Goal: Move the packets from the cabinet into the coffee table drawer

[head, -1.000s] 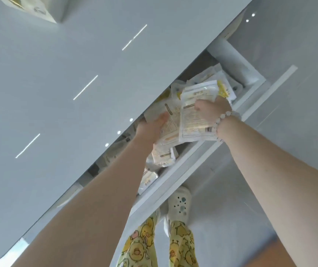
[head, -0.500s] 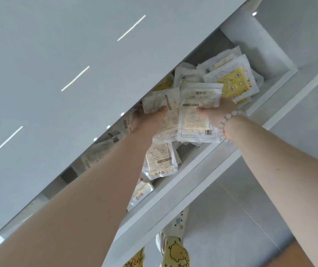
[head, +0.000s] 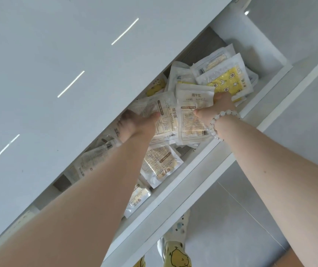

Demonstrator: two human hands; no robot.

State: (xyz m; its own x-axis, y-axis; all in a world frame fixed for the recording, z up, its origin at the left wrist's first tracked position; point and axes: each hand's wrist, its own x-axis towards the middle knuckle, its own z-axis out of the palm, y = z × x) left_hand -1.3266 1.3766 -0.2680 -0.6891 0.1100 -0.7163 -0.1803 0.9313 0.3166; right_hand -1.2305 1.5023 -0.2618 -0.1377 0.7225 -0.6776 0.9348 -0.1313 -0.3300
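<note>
The open coffee table drawer (head: 196, 171) runs diagonally under the white table top (head: 48, 74) and holds several white and yellow hand-warmer packets. My left hand (head: 138, 125) grips a white packet (head: 165, 120) by its left side, thumb on top, fingers partly under the table top. My right hand (head: 215, 110), with a bead bracelet at the wrist, grips another white packet (head: 191, 112) by its right edge. Both packets lie side by side on the pile. A yellow patterned packet (head: 229, 79) lies beyond my right hand. More packets (head: 160, 164) lie below my left forearm.
The table top overhangs the back half of the drawer and hides part of its contents. The drawer's white front panel (head: 173, 214) lies between me and the packets. Grey floor tiles (head: 231, 218) and my foot in a white clog (head: 175, 239) show below.
The view has shifted and more of the drawer's far end shows. Both hands have stayed on the same two packets and pressed them lower onto the pile.
</note>
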